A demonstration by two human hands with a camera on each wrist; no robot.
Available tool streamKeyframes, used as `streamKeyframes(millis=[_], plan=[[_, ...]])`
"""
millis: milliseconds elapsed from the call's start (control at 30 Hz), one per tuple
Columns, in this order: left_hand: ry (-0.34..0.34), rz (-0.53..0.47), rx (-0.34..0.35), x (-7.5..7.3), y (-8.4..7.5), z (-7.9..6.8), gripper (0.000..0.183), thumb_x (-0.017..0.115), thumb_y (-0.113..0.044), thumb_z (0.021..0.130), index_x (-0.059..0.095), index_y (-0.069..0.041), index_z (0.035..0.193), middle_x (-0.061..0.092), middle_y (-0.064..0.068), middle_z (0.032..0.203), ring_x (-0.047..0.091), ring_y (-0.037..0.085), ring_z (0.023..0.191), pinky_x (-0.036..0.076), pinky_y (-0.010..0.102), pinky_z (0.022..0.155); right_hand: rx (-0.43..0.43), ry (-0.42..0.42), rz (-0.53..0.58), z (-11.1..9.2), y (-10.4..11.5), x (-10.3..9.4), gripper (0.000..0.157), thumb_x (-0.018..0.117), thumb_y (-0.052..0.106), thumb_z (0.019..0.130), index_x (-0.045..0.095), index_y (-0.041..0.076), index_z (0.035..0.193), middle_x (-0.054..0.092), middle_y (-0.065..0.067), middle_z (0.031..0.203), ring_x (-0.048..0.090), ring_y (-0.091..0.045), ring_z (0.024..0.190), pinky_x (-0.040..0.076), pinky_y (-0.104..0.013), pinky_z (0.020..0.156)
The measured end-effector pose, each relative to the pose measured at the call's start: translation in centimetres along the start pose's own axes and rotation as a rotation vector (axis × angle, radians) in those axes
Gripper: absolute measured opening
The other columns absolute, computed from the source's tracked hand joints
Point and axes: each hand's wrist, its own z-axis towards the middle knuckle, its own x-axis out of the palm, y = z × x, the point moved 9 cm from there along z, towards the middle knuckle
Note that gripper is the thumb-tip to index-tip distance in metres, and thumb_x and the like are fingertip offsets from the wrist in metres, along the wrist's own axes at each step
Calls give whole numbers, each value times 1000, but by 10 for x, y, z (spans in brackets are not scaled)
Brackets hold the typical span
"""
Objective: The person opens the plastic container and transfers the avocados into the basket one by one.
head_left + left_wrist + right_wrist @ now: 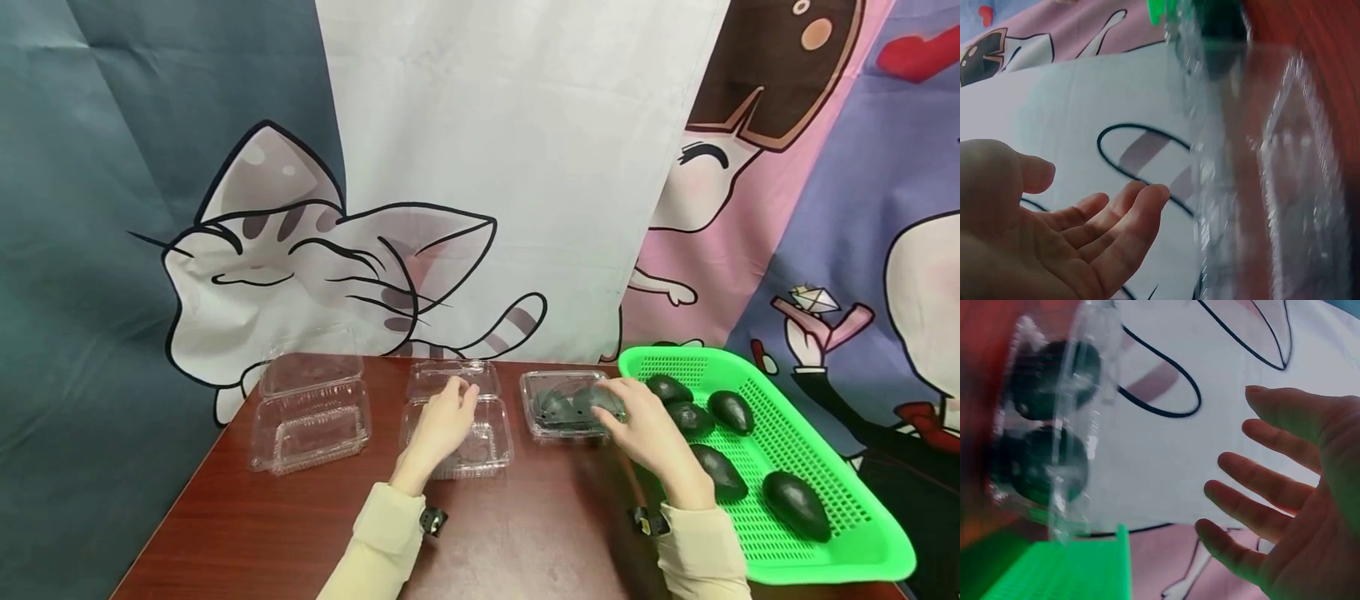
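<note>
My left hand (450, 418) is raised over the middle clear plastic clamshell box (491, 437), whose lid stands folded back. In the left wrist view the left hand (1094, 250) holds nothing, its fingers loosely bent. My right hand (648, 433) hovers beside the right-hand clamshell box (531, 404), fingers spread and holding nothing. That box has its lid down over dark avocados (555, 406); two of these avocados (1047, 465) show through the plastic in the right wrist view. The right hand (1291, 494) appears apart from the box there.
Another lidded clamshell box (322, 429) lies opened at the left of the brown table (225, 517). At the right stands a green plastic basket (862, 508) with several avocados (797, 506). A cartoon-printed cloth (517, 167) hangs behind the table.
</note>
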Motion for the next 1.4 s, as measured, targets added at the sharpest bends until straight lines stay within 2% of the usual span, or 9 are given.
streamKeyframes(millis=[100,167,433,533,700,833,967,1200,1400], plan=[[6,-43,6,15,-8,2,29,45,-35,103,58,-10,114,70,9,99,66,29,93,50,47,81,-10,1,3,0,3,11,33,75,11,86,65,1,116,62,-16,110,58,-35,104,44,-52,89],[14,-62,15,24,-14,4,28,45,-33,103,57,-10,112,70,10,102,66,30,96,49,47,83,-12,3,1,0,4,19,32,75,11,86,66,1,114,63,-14,108,58,-34,103,45,-51,88],[92,-154,-28,62,-29,15,28,41,-27,104,56,-6,113,62,5,88,61,25,88,47,45,81,-75,-2,-37,0,16,48,30,79,11,81,69,2,108,62,-9,99,59,-30,95,48,-46,83],[124,-194,-53,75,-33,18,32,38,-28,104,55,-4,118,64,8,98,60,26,97,46,45,86,-84,10,-41,0,18,58,30,79,10,80,69,3,108,62,-10,99,58,-30,96,47,-47,83],[138,-267,-118,91,-38,20,37,37,-28,105,50,-2,128,62,14,119,57,30,112,43,46,93,-112,33,-53,0,23,70,30,80,10,80,69,3,107,62,-11,101,57,-32,96,47,-49,84],[115,-379,-188,103,-39,20,40,38,-23,104,44,0,135,54,19,132,50,34,123,39,48,99,-131,31,-64,0,27,77,29,80,10,79,69,3,104,62,-11,98,56,-32,94,46,-51,81],[58,-480,-256,112,-36,19,44,39,-20,103,37,0,142,43,23,140,41,37,131,33,51,105,-144,18,-83,1,28,83,27,81,8,76,69,4,100,60,-11,96,54,-33,92,45,-52,77],[-21,-656,-330,128,-23,14,52,34,-20,104,24,3,149,28,25,151,27,40,139,23,53,111,-181,-4,-158,3,31,96,20,83,8,73,67,9,85,54,-7,88,48,-30,86,42,-47,69],[-95,-756,-381,141,-9,4,48,32,-22,105,30,5,145,35,26,147,32,39,137,25,51,110,-218,-7,-202,2,35,101,17,79,4,72,67,13,80,48,-5,83,44,-28,81,37,-43,67]])
